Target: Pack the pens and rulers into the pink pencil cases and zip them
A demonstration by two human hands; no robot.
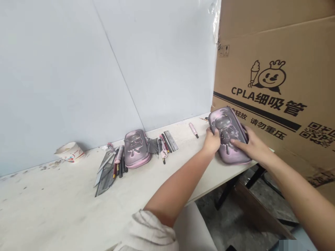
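My left hand (211, 141) and my right hand (247, 146) both grip a pink moulded pencil case (229, 136) with a raised bear design, at the right end of the table. It lies tilted, its far end raised against a cardboard box. Left of my hands, a similar pink pencil case (136, 148) lies flat. Around it are several pens, a steel ruler (170, 140) and dark transparent set squares (106, 172). A short pink marker (193, 129) lies alone, nearest my left hand.
A large printed cardboard box (272, 69) stands at the table's right end, beside a pale wall (104, 69). A crumpled paper cup (69, 152) lies at the back left. The white table (52, 198) has a near edge, with dark metal legs and a concrete floor below.
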